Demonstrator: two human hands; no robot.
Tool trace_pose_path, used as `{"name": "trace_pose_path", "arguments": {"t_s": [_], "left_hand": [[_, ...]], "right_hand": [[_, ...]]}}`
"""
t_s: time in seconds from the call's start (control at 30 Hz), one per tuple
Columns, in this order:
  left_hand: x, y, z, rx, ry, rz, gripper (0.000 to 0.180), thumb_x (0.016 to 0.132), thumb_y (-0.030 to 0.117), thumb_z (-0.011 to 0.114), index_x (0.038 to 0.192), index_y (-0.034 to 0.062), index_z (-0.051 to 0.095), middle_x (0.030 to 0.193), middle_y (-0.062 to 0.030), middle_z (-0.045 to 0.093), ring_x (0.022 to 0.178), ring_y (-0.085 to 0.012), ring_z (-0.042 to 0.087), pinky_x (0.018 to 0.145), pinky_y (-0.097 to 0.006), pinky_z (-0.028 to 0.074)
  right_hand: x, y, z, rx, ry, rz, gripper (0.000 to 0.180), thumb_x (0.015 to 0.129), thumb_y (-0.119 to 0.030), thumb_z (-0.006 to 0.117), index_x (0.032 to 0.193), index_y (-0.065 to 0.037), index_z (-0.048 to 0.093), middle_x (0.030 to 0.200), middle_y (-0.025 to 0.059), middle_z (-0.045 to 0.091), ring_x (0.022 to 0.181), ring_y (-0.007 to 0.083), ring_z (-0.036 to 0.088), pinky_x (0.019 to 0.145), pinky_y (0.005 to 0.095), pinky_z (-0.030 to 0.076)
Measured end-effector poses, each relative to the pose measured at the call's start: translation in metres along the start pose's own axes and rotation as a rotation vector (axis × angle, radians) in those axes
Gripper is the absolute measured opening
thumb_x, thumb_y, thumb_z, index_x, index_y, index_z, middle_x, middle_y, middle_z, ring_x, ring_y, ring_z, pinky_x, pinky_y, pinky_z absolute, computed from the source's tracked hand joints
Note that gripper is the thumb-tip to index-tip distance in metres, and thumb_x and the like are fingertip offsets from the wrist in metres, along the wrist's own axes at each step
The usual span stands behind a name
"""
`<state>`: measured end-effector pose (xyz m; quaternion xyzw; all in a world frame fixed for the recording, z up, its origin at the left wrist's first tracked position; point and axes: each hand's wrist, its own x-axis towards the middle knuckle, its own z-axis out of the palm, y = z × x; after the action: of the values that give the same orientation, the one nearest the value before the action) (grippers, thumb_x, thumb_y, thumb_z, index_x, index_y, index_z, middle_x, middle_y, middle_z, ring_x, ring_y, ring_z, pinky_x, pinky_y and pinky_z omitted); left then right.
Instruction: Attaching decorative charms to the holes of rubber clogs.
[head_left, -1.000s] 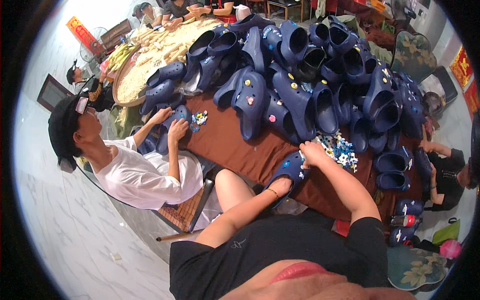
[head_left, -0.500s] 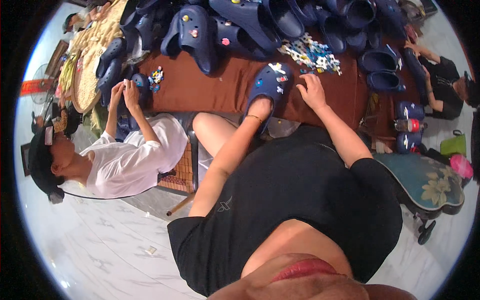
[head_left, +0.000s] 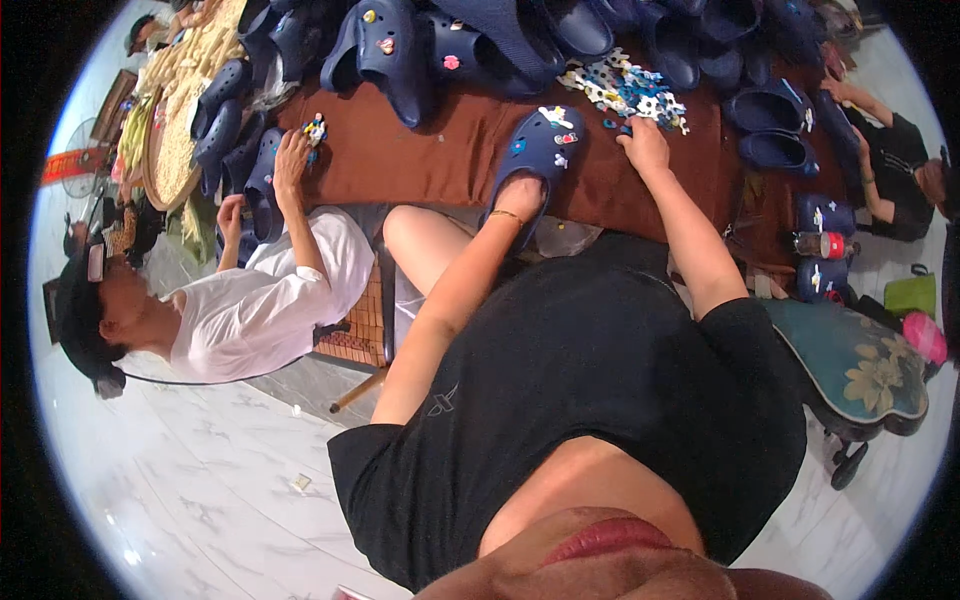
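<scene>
My left hand (head_left: 523, 194) is pushed into the heel opening of a navy foam clog (head_left: 540, 150), its fingers hidden inside; the clog rests tilted at the table's near edge. White, blue and red shoe charms sit on the clog's toe. To the right, my right hand (head_left: 648, 148) is at the near edge of a loose pile of white, blue and black shoe charms (head_left: 625, 88). Its fingertips are drawn together beside a small blue charm; whether they grip one is unclear.
A brown cloth (head_left: 400, 160) covers the table, with navy clogs (head_left: 390, 55) heaped along its far side. At left a person in white (head_left: 250, 320) handles a clog near a small charm cluster (head_left: 315, 130). Another person (head_left: 895, 180) works at far right. A teal chair (head_left: 850, 350) stands beside me.
My right hand has moved forward from the bare cloth to the charm pile, and its fingers have drawn in. My left hand stays in the clog. The neighbour's hands have parted, one reaching toward the charms.
</scene>
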<state>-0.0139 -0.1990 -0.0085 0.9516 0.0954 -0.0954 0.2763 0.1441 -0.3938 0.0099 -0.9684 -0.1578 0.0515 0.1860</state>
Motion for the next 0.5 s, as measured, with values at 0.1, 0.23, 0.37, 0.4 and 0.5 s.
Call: {"name": "trace_pose_path", "arguments": {"t_s": [0.1, 0.23, 0.37, 0.4, 0.5], "left_hand": [[0.002, 0.001, 0.002, -0.021, 0.05, 0.028, 0.028, 0.077, 0.021, 0.044, 0.082, -0.0007, 0.06, 0.087, -0.0256, 0.057, 0.08, -0.0383, 0.056, 0.075, -0.046, 0.043], [0.009, -0.009, 0.012, 0.009, 0.056, 0.078, 0.027, 0.077, 0.02, 0.044, 0.084, -0.0009, 0.06, 0.087, -0.0259, 0.057, 0.08, -0.0379, 0.057, 0.076, -0.046, 0.043], [0.014, -0.004, 0.002, -0.012, 0.0, 0.034, 0.027, 0.076, 0.019, 0.044, 0.083, -0.0013, 0.06, 0.087, -0.026, 0.057, 0.081, -0.0377, 0.057, 0.075, -0.046, 0.044], [0.014, -0.006, 0.001, -0.013, 0.002, 0.025, 0.027, 0.076, 0.019, 0.044, 0.083, -0.0013, 0.06, 0.087, -0.026, 0.057, 0.081, -0.0377, 0.057, 0.075, -0.046, 0.044], [0.021, -0.003, -0.006, 0.008, -0.115, -0.017, 0.026, 0.076, 0.018, 0.044, 0.081, -0.0016, 0.061, 0.085, -0.0251, 0.058, 0.079, -0.0378, 0.057, 0.074, -0.046, 0.044]], "right_hand": [[0.011, 0.003, 0.002, -0.069, -0.073, -0.002, 0.025, 0.071, -0.024, 0.063, 0.09, -0.008, 0.058, 0.093, 0.0135, 0.057, 0.089, 0.0307, 0.055, 0.075, 0.0408, 0.044], [0.025, -0.015, 0.005, 0.202, 0.02, -0.119, 0.019, 0.074, -0.023, 0.057, 0.081, -0.005, 0.061, 0.077, 0.013, 0.062, 0.076, 0.0293, 0.059, 0.068, 0.0377, 0.045], [0.038, -0.07, -0.007, 0.491, -0.098, -0.274, 0.02, 0.074, -0.021, 0.057, 0.082, -0.004, 0.062, 0.075, 0.0117, 0.062, 0.069, 0.0249, 0.06, 0.065, 0.0349, 0.046], [0.039, -0.088, -0.008, 0.442, -0.104, -0.345, 0.019, 0.074, -0.02, 0.057, 0.082, -0.004, 0.063, 0.073, 0.0119, 0.062, 0.069, 0.0246, 0.06, 0.064, 0.0344, 0.046], [0.057, -0.104, 0.005, 0.452, -0.207, -0.368, 0.016, 0.069, -0.021, 0.06, 0.078, -0.009, 0.065, 0.081, 0.0128, 0.061, 0.078, 0.0306, 0.058, 0.071, 0.0382, 0.046]]}}
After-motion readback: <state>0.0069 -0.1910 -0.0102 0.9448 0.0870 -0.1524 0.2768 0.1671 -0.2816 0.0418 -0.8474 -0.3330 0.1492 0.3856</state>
